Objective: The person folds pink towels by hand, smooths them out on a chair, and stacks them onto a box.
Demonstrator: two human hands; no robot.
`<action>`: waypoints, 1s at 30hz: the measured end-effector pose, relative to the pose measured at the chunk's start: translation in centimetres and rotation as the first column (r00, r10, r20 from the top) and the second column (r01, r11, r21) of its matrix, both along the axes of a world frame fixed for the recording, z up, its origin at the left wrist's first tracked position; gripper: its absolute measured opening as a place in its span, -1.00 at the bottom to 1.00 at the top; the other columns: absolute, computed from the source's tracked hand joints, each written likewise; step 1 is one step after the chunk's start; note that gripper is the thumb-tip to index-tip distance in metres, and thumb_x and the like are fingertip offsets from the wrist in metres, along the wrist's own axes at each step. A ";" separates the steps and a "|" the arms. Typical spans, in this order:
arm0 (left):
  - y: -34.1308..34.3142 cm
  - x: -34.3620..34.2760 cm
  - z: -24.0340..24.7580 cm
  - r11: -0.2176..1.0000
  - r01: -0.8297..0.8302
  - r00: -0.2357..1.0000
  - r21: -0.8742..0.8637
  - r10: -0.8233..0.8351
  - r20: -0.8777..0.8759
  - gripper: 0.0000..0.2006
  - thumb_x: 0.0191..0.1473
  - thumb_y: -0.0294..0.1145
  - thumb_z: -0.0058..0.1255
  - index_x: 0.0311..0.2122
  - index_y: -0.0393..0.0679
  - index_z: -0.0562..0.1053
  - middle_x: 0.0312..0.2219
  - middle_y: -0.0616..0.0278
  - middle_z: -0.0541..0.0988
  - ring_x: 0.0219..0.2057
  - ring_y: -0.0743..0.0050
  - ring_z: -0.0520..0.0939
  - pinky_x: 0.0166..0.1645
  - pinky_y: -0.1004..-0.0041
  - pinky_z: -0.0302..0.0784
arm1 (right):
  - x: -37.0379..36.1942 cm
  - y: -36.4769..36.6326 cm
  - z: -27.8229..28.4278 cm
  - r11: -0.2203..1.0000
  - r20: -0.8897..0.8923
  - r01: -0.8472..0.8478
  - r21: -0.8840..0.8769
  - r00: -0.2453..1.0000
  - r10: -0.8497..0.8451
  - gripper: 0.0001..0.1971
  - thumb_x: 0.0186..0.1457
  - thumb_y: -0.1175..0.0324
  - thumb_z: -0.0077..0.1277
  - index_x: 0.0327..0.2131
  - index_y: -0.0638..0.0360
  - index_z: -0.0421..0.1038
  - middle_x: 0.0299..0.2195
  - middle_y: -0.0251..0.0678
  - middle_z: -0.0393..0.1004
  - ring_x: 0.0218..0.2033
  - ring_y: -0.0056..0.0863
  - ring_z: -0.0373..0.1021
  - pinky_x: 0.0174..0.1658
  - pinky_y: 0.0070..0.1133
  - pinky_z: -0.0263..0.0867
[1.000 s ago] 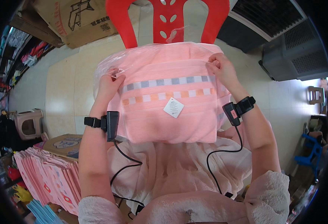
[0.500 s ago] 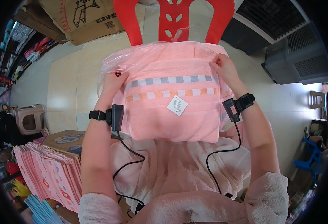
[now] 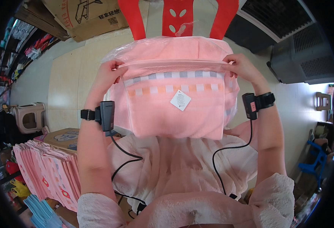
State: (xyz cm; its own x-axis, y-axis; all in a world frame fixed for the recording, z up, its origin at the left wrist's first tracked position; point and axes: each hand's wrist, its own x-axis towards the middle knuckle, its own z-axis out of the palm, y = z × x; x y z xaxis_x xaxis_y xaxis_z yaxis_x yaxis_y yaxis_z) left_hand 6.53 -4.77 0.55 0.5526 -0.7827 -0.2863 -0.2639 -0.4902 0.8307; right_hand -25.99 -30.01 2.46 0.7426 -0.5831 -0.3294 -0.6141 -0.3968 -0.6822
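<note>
A pink towel (image 3: 155,117) with grey-and-white and orange-and-white checked bands lies across more pink towelling (image 3: 189,47) in front of me. On it sits a white diamond-shaped tag (image 3: 180,100). My left hand (image 3: 112,72) pinches the far left corner of the towel, and my right hand (image 3: 243,68) pinches the far right corner. Between them the far edge is lifted and stretched straight. Clear plastic film (image 3: 117,53) shows around the pile, mostly at the far left. A red chair (image 3: 178,22) stands behind it, its slatted back showing.
At my left, folded pink towels (image 3: 47,171) stand in a row beside a cardboard box (image 3: 62,138), with light-blue pieces (image 3: 41,211) below. A beige stool (image 3: 30,117) is farther left. Grey cooler-like machine (image 3: 303,57) stands far right; a blue stool (image 3: 312,163) is lower right.
Both hands have moved slightly outward, raising the towel's far edge into a taut line. The towel has shifted a little away from me.
</note>
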 end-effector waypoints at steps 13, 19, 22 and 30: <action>6.4 -2.0 10.6 0.964 0.239 0.892 -0.118 -0.266 -0.365 -0.88 -0.04 -0.43 -0.02 -0.39 -0.25 0.39 -0.64 0.30 0.45 -0.70 0.55 0.53 -0.69 0.63 0.36 | -6.4 2.2 9.9 0.918 0.322 -0.106 0.381 0.946 -0.024 -0.84 -0.06 0.41 0.03 -0.42 0.31 0.38 -0.63 -0.41 0.37 -0.77 -0.72 0.26 -0.68 -0.80 0.17; 3.2 -2.6 21.8 0.954 0.198 0.978 -0.227 -0.176 0.116 -0.84 0.08 -0.32 -0.14 -0.32 -0.19 0.32 -0.55 0.25 0.47 -0.63 0.56 0.54 -0.64 0.67 0.41 | -5.0 -1.4 15.5 0.994 0.646 -0.087 0.072 0.763 0.020 -0.75 0.05 0.29 -0.06 -0.24 0.25 0.32 -0.53 -0.44 0.37 -0.62 -0.75 0.31 -0.54 -0.81 0.24; 2.9 -1.3 25.3 0.891 0.219 0.969 -0.397 -0.153 0.191 -0.81 0.10 -0.29 -0.17 -0.27 -0.19 0.30 -0.43 0.20 0.49 -0.42 0.49 0.58 -0.44 0.62 0.49 | -3.4 0.7 20.8 0.988 0.756 0.112 -0.103 0.654 0.005 -0.86 0.05 0.41 -0.07 -0.34 0.28 0.32 -0.52 -0.36 0.40 -0.53 -0.69 0.34 -0.45 -0.77 0.28; 6.8 -5.3 22.1 0.824 0.387 0.738 -0.413 -0.008 0.675 -0.77 0.04 -0.49 -0.13 -0.15 -0.27 0.34 -0.40 0.26 0.49 -0.35 0.54 0.52 -0.27 0.59 0.44 | -6.6 4.1 17.9 0.962 0.803 0.144 -0.230 0.587 0.104 -0.80 0.07 0.32 -0.09 -0.25 0.20 0.29 -0.45 -0.47 0.37 -0.45 -0.74 0.33 -0.37 -0.78 0.27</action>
State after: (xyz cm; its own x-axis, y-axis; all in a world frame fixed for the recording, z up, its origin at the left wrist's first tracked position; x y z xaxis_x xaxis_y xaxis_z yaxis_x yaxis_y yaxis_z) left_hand 1.27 2.02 22.66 0.2632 -0.8118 0.5213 -0.8438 0.0682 0.5322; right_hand -32.57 -25.90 20.37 0.6145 -0.5664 0.5492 0.1254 -0.6171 -0.7768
